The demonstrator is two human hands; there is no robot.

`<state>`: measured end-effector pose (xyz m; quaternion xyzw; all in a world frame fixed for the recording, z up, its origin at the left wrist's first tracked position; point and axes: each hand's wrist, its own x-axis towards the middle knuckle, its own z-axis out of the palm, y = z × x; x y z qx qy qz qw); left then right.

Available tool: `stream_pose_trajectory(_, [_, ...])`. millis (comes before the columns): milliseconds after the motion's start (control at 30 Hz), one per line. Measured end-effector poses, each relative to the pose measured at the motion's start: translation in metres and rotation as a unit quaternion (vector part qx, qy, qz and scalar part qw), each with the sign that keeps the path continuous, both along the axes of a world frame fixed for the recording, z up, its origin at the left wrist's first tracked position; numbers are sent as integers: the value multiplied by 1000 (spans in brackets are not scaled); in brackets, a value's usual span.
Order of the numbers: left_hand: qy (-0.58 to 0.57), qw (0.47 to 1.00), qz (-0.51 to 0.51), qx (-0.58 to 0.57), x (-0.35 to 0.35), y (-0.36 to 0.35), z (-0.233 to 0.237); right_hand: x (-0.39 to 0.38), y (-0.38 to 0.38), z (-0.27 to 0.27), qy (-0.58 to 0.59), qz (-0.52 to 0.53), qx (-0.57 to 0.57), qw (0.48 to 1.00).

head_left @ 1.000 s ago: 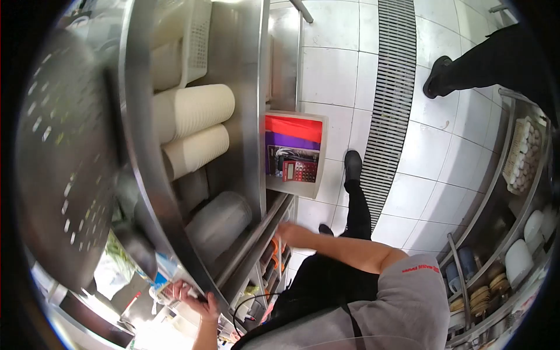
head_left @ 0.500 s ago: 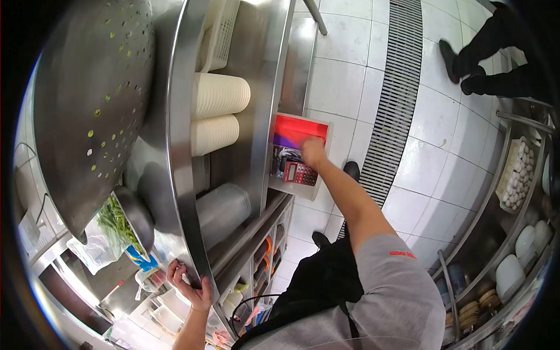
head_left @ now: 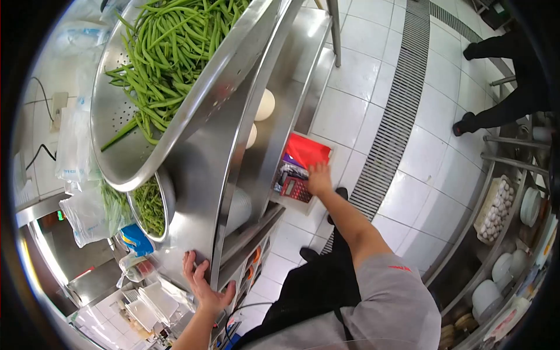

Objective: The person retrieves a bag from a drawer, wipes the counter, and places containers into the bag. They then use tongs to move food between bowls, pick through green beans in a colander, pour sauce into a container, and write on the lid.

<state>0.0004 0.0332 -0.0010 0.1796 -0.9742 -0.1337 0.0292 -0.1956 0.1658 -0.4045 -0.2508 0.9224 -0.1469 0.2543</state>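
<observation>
My right hand [head_left: 319, 178] is over an open drawer [head_left: 331, 154] below the steel counter, its fingers extended near the front edge. In the drawer lie a flat red item [head_left: 306, 153], a red calculator [head_left: 296, 189] and a cluttered dark and purple patch I cannot make out. Nothing shows in that hand. My left hand [head_left: 207, 289] rests with fingers spread on the counter's edge [head_left: 217, 256]. Further up the counter stands a large perforated steel colander [head_left: 111, 137] of green beans [head_left: 175, 52]. Beside it is a smaller steel bowl [head_left: 167, 204] of cut green pieces [head_left: 150, 207].
Under the counter sit cream stacked containers [head_left: 265, 105]. A floor drain grate [head_left: 388, 140] runs along the white tiles. Another person's dark-clothed legs [head_left: 501, 108] stand at upper right. A rack at right holds a basket of small white round items [head_left: 499, 201] and white dishes [head_left: 487, 297].
The view has shifted, exposing the beans inside the colander. My right hand has come back from inside the drawer toward its front edge, fingers more extended. My left hand stays at the counter edge.
</observation>
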Motion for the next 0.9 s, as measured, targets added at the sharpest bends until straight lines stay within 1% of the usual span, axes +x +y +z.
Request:
stream_pose_trajectory(33, [-11, 1000, -4, -5, -1, 0, 2, -22, 1, -3, -62, 29, 70, 995])
stream_pose_trajectory(67, [-8, 1000, -8, -16, -1, -1, 0, -31, 3, -25, -28, 77, 119, 989])
stream_pose_trajectory(100, [-5, 1000, -7, -9, 1, -1, 0, -40, 6, -28, -15, 107, 155, 982])
stream_pose_trajectory(133, [-4, 1000, -5, 0, 4, -1, -1, -49, 6, -16, -45, 107, 185, 976])
stream_pose_trajectory(167, [-4, 1000, -1, 0, 7, -3, -2, -40, 4, -46, 30, 66, 171, 983])
stream_pose_trajectory(200, [-4, 1000, -3, -8, 7, -4, -4, -38, -1, -50, 105, 22, 155, 982])
stream_pose_trajectory(233, [-4, 1000, -18, -9, 7, -6, -3, -40, -3, -54, 104, 20, 147, 983])
stream_pose_trajectory(300, [-6, 999, -35, -16, 7, -7, -2, -42, -4, -53, 8, 54, 158, 986])
stream_pose_trajectory(333, [-5, 999, -34, -22, 5, -7, -1, -44, -5, -55, 9, 55, 152, 987])
stream_pose_trajectory(400, [-8, 1000, -21, -21, 3, -6, 1, -50, -2, -51, 5, 49, 87, 995])
stream_pose_trajectory(467, [3, 1000, -19, -19, -2, -5, 1, -42, 5, -28, 18, 101, 73, 992])
stream_pose_trajectory(533, [2, 1000, -25, -15, -4, -5, 3, -22, 9, -5, -9, 147, 47, 988])
stream_pose_trajectory(567, [4, 999, -27, -17, -6, -5, 3, -12, 10, 16, -6, 182, 7, 983])
stream_pose_trajectory(600, [26, 999, -14, -17, -10, -5, 5, -3, 8, 49, 0, 244, -13, 970])
stream_pose_trajectory(633, [15, 999, -25, -16, -13, -4, 8, 10, 11, 73, -17, 239, -162, 957])
stream_pose_trajectory(667, [4, 999, -33, -13, -16, -3, 12, 28, 15, 97, -15, 284, -225, 932])
stream_pose_trajectory(700, [13, 999, -48, -9, -20, 0, 16, 29, 19, 150, -76, 396, -273, 874])
stream_pose_trajectory(733, [20, 998, -57, -9, -20, 1, 21, 37, 19, 200, -119, 475, -282, 825])
stream_pose_trajectory(767, [16, 994, -105, -4, -15, 3, 24, 46, 22, 257, -160, 508, -285, 797])
stream_pose_trajectory(800, [35, 997, -69, -5, -13, 5, 27, 54, 26, 309, -203, 540, -282, 767])
stream_pose_trajectory(833, [36, 975, -211, 54, -13, 8, 29, 56, 28, 350, -305, 526, -246, 755])
stream_pose_trajectory(867, [40, 931, -348, 106, -7, 18, 29, 59, 29, 380, -401, 504, -198, 739])
stream_pose_trajectory(900, [65, 943, -313, 95, 0, 31, 25, 60, 37, 392, -398, 466, -211, 761])
